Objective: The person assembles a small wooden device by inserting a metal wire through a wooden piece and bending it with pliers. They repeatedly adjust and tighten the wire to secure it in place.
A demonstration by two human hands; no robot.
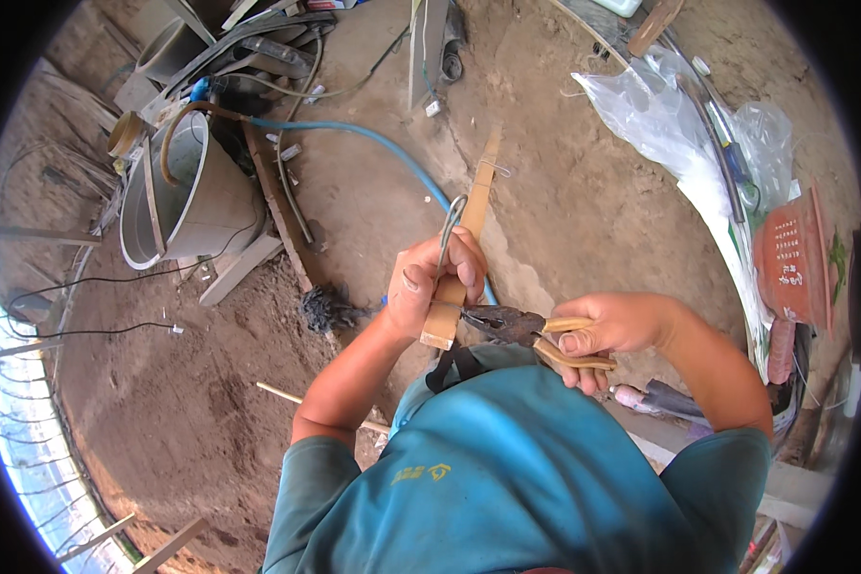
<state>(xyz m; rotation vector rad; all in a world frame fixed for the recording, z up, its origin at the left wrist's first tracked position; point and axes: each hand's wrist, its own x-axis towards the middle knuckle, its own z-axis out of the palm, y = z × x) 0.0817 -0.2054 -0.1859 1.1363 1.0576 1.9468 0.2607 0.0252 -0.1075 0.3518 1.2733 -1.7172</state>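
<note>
My left hand (pixel 413 292) is closed round a narrow wooden slat (pixel 480 201), which points away from me with its squared end near my body. A bent loop of metal wire (pixel 448 230) stands up along the slat, between my left thumb and fingers. Another thin piece of wire (pixel 497 169) sits near the slat's far end. My right hand (pixel 622 330) grips a pair of pliers (pixel 507 325) by its yellow handles, which are spread a little apart. The dark jaws reach the slat just beside my left fingers. What the jaw tips bite on is too small to tell.
A large grey bucket (pixel 222 206) tilts at the left, with a blue hose (pixel 373 139) running from it across the dirt floor. A dark clump (pixel 327 308) lies left of my left forearm. Plastic sheeting (pixel 641 110) and a reddish flowerpot (pixel 783 253) lie at the right.
</note>
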